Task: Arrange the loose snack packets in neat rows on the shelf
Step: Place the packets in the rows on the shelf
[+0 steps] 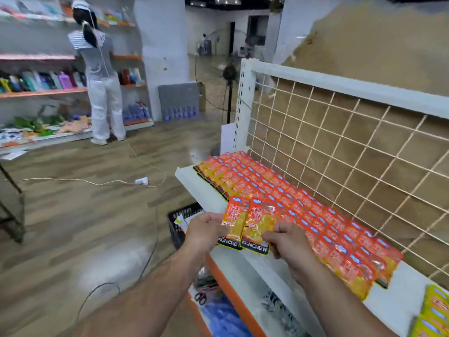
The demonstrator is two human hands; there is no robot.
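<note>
Two orange-and-yellow snack packets point(245, 223) with black bottom bands are held side by side above the front edge of the white shelf point(262, 260). My left hand point(206, 229) pinches the left packet's edge. My right hand point(288, 242) pinches the lower right of the right packet. Behind them, overlapping rows of the same packets point(303, 207) cover the shelf from the far left end to the right.
A wire grid back panel point(340, 147) rises behind the shelf. Green-yellow packets point(435, 310) lie at the shelf's right end. A black basket point(179, 223) stands on the floor below left. Cables and a power strip point(141, 181) cross the floor. A person point(99, 76) stands at far shelves.
</note>
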